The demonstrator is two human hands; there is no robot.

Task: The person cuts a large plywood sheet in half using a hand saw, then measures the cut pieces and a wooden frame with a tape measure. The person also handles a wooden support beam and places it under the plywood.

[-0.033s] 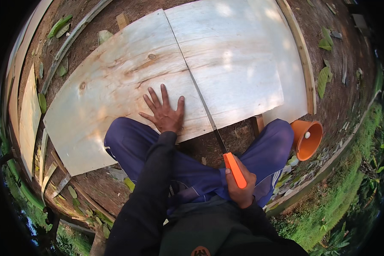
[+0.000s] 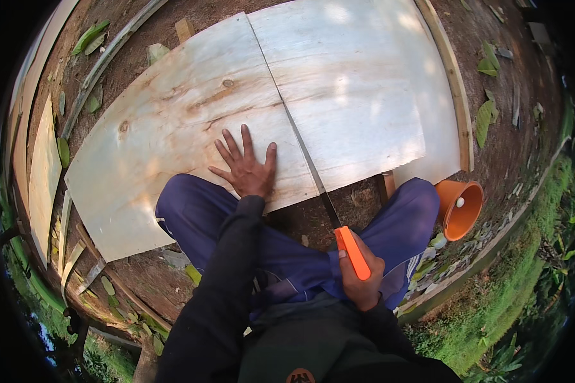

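Observation:
My right hand (image 2: 362, 271) is closed around the orange handle of a handsaw (image 2: 353, 254). Its narrow dark blade runs away from me across the near edge of a pale plywood sheet (image 2: 191, 137), in line with a thin dark cut or seam that continues to the far edge. Left of the blade, my left hand (image 2: 248, 171) presses flat on the plywood with fingers spread, holding nothing. My bent knees sit close to the sheet's near edge on either side of the saw handle. How deep the blade sits in the wood is hard to make out.
Another thin sheet (image 2: 437, 143) shows beneath the right side, beside a wooden batten (image 2: 450, 76). An orange-brown bucket (image 2: 460, 214) with a small white object lies tipped by my right knee. Wood strips (image 2: 99, 70) and an offcut (image 2: 45, 179) lie left on leaf-strewn soil.

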